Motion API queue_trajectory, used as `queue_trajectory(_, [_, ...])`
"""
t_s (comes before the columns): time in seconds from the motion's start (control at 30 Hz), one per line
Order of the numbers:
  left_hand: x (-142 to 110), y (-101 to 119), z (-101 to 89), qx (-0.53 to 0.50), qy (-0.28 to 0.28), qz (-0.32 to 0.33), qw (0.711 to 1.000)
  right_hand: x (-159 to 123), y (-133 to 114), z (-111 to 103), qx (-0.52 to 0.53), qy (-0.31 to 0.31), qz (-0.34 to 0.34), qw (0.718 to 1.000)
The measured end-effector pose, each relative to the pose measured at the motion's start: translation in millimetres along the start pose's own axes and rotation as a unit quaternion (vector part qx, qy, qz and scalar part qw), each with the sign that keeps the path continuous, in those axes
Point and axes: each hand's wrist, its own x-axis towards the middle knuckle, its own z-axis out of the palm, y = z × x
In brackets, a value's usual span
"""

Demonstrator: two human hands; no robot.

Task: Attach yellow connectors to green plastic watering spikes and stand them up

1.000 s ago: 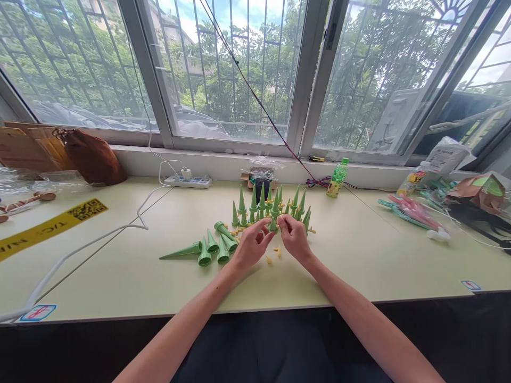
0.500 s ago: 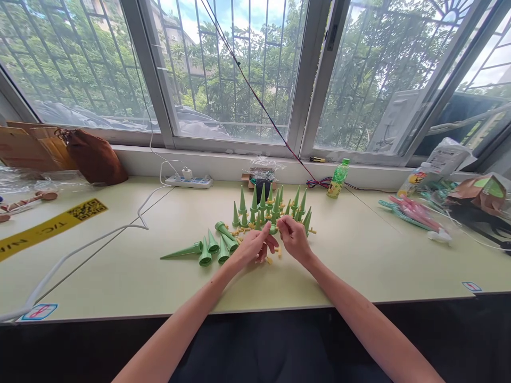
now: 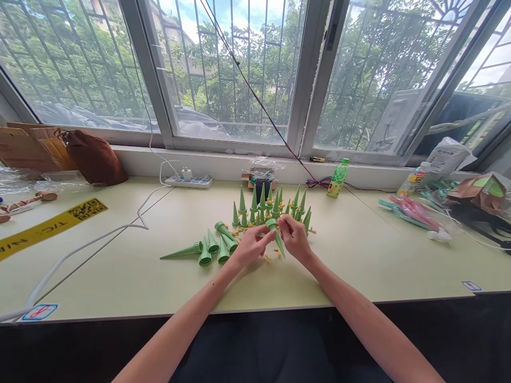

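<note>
A green plastic watering spike (image 3: 278, 240) is held at its wide collar by my left hand (image 3: 255, 243), its tip pointing down and slightly right. My right hand (image 3: 294, 236) is closed in a pinch right beside that collar; what lies between its fingertips is too small to make out. Beneath my hands, small yellow valve pieces (image 3: 269, 259) lie on the table. Just beyond them stands a group of green spikes (image 3: 254, 202), tips up, many with yellow pieces at their bases. Several loose spikes (image 3: 205, 256) rest left of my left hand.
A green bottle (image 3: 338, 178) stands at the back right, near bundled wires (image 3: 319, 183). A white power strip (image 3: 189, 182) and an opened small box (image 3: 261, 178) sit by the window ledge. Pink and teal plastic items (image 3: 417, 213) lie at right, a brown pouch (image 3: 93, 158) at left.
The spike in my left hand has turned, so its body now shows below the collar, tip down. My left fingers have shifted around the collar; my right hand stays nearly in place.
</note>
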Motion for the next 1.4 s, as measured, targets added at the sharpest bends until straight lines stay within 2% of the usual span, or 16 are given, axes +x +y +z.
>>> queue_trajectory(0.23, [-2,5,3.1,0.063,0.051,0.051,0.995,0,-1,0,0.013,-0.001,0.019,1.0])
queue_trajectory(0.4, [0,0,3.2,0.088,0.083,0.089,0.989,-1,-1,0,0.027,-0.01,0.031,0.999])
queue_trajectory(0.57, [2,-7,1.3,0.157,0.111,0.137,0.972,0,-1,0,0.029,-0.018,0.027,0.999])
queue_trajectory(0.7, [1,-7,1.3,0.183,0.119,0.147,0.965,0,-2,0,0.027,-0.019,0.024,0.999])
queue_trajectory(0.83, [2,-5,3.4,0.178,0.126,0.126,0.968,-1,-3,1,0.018,-0.013,0.027,0.999])
queue_trajectory(1.0, [3,-4,3.1,0.117,0.13,0.058,0.983,-2,-3,2,0.028,0.004,0.027,0.999])
queue_trajectory(1.17, [3,-1,1.3,0.023,0.085,-0.012,0.996,-2,1,3,0.038,0.007,0.022,0.999])
queue_trajectory(1.3, [3,-1,1.3,-0.054,0.068,-0.059,0.994,-2,2,3,0.036,0.014,0.021,0.999])
queue_trajectory(1.4, [3,-1,0.8,-0.108,0.035,-0.086,0.99,-2,0,2,0.028,0.015,0.018,0.999])
